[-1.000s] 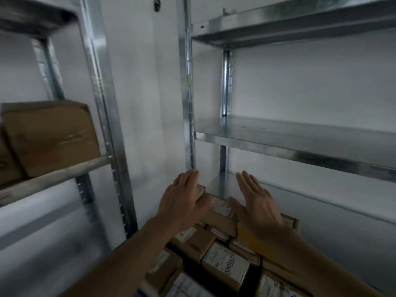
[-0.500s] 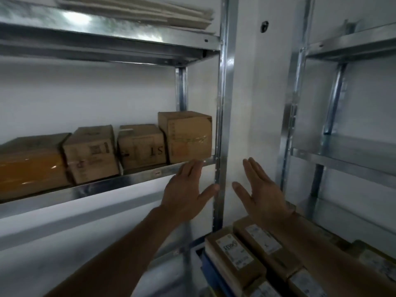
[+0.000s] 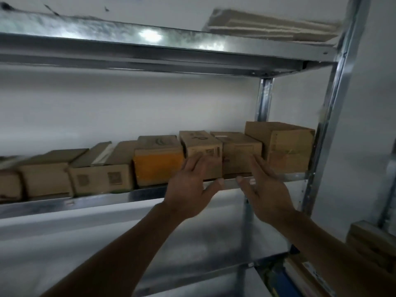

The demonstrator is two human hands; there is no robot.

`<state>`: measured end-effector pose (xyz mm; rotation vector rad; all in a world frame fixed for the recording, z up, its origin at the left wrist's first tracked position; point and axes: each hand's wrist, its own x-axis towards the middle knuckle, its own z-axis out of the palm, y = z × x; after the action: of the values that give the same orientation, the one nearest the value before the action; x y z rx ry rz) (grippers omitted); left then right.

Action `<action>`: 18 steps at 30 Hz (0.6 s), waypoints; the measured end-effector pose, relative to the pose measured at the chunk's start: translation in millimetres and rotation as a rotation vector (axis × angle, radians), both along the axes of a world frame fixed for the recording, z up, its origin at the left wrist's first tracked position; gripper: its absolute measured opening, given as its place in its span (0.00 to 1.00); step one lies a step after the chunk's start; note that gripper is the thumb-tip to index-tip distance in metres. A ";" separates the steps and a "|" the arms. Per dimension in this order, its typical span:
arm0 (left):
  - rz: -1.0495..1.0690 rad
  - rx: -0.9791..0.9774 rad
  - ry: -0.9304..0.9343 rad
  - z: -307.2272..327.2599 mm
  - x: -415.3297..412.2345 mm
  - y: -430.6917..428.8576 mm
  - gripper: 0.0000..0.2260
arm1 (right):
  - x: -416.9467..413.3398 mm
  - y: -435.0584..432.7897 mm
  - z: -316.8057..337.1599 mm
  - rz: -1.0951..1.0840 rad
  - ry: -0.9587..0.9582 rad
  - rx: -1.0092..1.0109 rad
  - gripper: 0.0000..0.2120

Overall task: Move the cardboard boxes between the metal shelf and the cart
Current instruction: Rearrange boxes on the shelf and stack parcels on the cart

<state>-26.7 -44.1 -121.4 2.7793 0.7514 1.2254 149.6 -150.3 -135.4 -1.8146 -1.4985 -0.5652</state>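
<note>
A row of several cardboard boxes stands on the middle level of the metal shelf (image 3: 107,198). My left hand (image 3: 192,187) is raised in front of a small box with a barcode (image 3: 203,148), fingers spread, holding nothing. My right hand (image 3: 263,189) is open in front of the neighbouring box (image 3: 240,151), palm turned inward. A taller box (image 3: 285,144) stands at the right end, and an orange-faced box (image 3: 158,163) sits left of my hands. Whether either hand touches a box is unclear.
The shelf's upright post (image 3: 330,116) rises on the right. Flat cardboard sheets (image 3: 272,26) lie on the upper level. Boxes on the cart (image 3: 372,245) show at the lower right, above a blue cart edge (image 3: 285,279). A bare lower shelf level (image 3: 192,239) lies under my arms.
My view has swung left from the cart and the bare right-hand shelf to the stocked shelf. Both open hands have risen from the cart's boxes up to the boxes on the middle level.
</note>
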 end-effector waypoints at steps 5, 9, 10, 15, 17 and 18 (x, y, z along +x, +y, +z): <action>-0.023 0.055 -0.105 10.4 -75.6 37.5 0.27 | -74.6 50.1 12.0 0.061 0.020 -0.001 0.42; -0.001 0.060 -0.102 16.9 -130.1 63.5 0.29 | -137.7 82.0 21.6 0.083 -0.097 0.132 0.33; 0.023 0.081 -0.108 17.8 -143.2 69.3 0.31 | -152.4 89.2 24.4 0.061 -0.128 0.172 0.30; 0.120 0.147 -0.163 21.5 -208.7 93.0 0.30 | -207.6 128.5 33.8 0.181 -0.145 0.211 0.29; 0.187 0.142 -0.159 22.3 -234.6 99.9 0.30 | -225.0 146.3 35.5 0.297 -0.076 0.110 0.32; 0.231 0.143 -0.159 22.4 -247.2 102.6 0.30 | -234.2 155.0 35.8 0.341 -0.048 0.081 0.34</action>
<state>-273.8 58.5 -99.0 2.7189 1.0325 1.5764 -84.6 4.7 -99.6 -1.4496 -1.7440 -0.4948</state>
